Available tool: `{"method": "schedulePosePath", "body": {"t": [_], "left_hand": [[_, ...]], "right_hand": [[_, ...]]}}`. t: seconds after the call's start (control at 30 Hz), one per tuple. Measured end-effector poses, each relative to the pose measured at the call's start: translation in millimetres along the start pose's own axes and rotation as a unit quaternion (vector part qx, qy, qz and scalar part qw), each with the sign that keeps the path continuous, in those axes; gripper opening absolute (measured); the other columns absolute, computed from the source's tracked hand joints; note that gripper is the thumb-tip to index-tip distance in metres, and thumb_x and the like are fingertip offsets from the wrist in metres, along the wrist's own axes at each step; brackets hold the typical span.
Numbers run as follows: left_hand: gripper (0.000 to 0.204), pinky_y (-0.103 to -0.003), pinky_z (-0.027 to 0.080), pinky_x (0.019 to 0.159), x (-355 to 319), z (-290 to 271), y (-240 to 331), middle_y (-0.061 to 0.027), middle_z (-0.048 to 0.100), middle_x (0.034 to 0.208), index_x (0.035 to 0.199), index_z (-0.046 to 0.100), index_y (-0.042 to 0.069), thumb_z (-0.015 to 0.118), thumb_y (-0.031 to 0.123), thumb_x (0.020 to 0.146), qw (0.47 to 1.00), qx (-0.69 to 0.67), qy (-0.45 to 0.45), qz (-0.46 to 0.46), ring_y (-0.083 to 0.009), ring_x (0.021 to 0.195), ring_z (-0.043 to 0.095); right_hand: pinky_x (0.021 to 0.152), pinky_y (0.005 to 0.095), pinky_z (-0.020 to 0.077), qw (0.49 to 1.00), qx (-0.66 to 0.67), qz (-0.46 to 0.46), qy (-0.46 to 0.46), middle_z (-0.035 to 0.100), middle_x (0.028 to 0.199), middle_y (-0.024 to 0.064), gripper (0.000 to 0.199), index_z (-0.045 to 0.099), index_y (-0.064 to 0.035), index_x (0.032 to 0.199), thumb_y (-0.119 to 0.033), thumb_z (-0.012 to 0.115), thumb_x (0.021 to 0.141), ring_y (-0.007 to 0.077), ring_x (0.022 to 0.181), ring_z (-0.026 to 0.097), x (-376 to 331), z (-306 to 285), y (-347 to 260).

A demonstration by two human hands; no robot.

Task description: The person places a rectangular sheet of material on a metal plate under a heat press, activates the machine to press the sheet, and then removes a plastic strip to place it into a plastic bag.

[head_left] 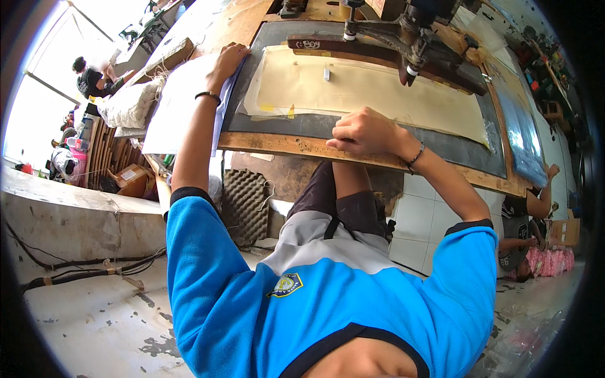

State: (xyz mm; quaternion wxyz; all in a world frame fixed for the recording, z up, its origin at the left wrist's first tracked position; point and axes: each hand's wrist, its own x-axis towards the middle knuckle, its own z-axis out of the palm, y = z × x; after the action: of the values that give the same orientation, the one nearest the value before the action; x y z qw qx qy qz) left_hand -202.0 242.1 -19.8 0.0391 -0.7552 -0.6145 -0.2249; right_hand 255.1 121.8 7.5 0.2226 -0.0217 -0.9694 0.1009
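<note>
My left hand (230, 61) is at the far right corner of a stack of white sheets (179, 104), its fingers bent together over the sheet's edge beside the dark board. A bluish side shows along the stack's right edge. My right hand (365, 130) is curled closed above the front edge of the dark board (309, 124); whatever lies inside its fingers is hidden. Beyond it a cream sheet (378, 91) lies on the board, with yellow tape bits at its left. A small pale block (326, 74) sits on this sheet.
A dark metal bar with a clamp arm (384, 31) hangs over the board's far side. The wooden table edge (283, 143) runs in front of me. Clear plastic sheets (520, 135) lie at the right. Other people (94, 79) are at far left and lower right.
</note>
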Motion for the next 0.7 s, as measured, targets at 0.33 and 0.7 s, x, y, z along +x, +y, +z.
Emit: {"method": "schedulePosePath", "body": {"t": [0.33, 0.7], "left_hand": [[0.049, -0.049, 0.042, 0.111, -8, 39, -5, -0.0186, 0.061, 0.139, 0.133, 0.066, 0.012, 0.056, 0.047, 0.1, 0.991, 0.112, 0.062, -0.036, -0.0395, 0.13, 0.055], [0.038, -0.045, 0.047, 0.105, -30, 56, -10, -0.0224, 0.066, 0.126, 0.124, 0.068, 0.006, 0.053, 0.03, 0.099, 0.993, 0.075, 0.074, 0.05, -0.0383, 0.118, 0.062]], "right_hand": [[0.067, 0.0417, 0.0501, 0.995, 0.008, 0.088, 0.044, 0.062, 0.076, 0.0117, 0.034, 0.062, -0.0035, 0.078, -0.032, 0.073, 0.092, 0.0318, 0.074, 0.062, -22, -3, -18], [0.066, 0.0319, 0.0456, 0.989, 0.054, 0.132, 0.038, 0.056, 0.082, 0.0049, 0.029, 0.063, -0.0051, 0.089, -0.03, 0.077, 0.092, 0.0169, 0.071, 0.054, -42, 0, -43]]}}
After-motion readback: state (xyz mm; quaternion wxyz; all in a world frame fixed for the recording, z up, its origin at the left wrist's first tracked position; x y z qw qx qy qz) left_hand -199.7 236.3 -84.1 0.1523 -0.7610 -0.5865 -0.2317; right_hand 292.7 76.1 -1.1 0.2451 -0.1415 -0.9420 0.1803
